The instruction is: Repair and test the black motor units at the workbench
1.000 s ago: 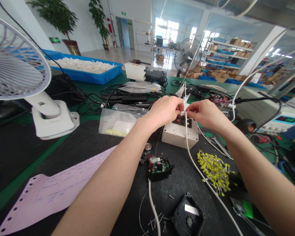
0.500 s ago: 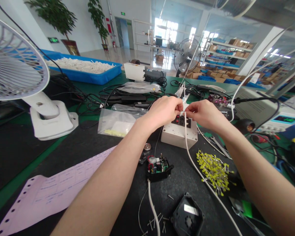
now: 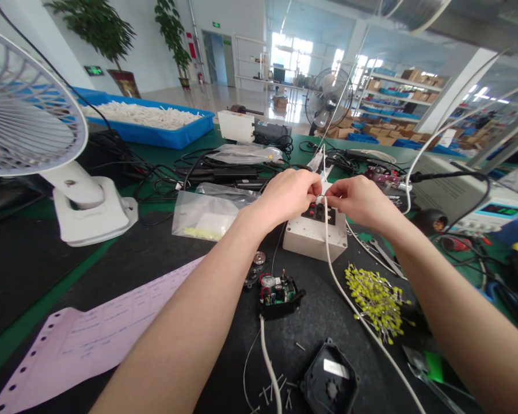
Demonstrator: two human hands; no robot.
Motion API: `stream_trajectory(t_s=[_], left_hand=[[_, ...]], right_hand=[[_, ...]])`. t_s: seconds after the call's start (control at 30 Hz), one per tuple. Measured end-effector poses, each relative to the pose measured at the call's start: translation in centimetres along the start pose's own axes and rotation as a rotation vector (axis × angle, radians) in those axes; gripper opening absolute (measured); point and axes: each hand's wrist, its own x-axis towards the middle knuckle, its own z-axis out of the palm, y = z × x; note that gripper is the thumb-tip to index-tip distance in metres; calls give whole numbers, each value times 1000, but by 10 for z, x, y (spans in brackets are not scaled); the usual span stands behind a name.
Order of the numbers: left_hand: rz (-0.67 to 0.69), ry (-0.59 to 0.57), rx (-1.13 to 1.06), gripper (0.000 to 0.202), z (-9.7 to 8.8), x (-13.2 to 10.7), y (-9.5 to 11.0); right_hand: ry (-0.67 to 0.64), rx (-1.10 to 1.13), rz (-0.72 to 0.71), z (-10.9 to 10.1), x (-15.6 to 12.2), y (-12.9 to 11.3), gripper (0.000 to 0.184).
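My left hand point(image 3: 294, 192) and my right hand point(image 3: 354, 198) meet over a pale box point(image 3: 314, 240) that has a black panel with red and black terminals on top. Both hands are closed in a pinch, fingertips almost touching. Between them is a thin dark wire end, beside a white cable point(image 3: 331, 259) that runs down across the mat; which strand each hand grips is too small to make out fully. Nearer to me lies an opened black housing with a green circuit board point(image 3: 280, 292), a white cable coming out of it.
Yellow-tipped small parts point(image 3: 374, 299) lie piled at right, near wrenches point(image 3: 384, 256). A black hexagonal cover point(image 3: 330, 376) and loose screws point(image 3: 267, 392) lie in front. Pink paper point(image 3: 99, 328), a plastic bag point(image 3: 205, 215) and a white fan point(image 3: 84, 210) are at left; a power supply point(image 3: 470, 198) stands right.
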Motion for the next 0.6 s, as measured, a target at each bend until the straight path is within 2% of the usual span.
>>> stream_trajectory(t_s=[0.6], left_hand=[[-3, -3, 15, 14, -3, 0, 3]], right_hand=[[-3, 28, -7, 1, 0, 4, 5]])
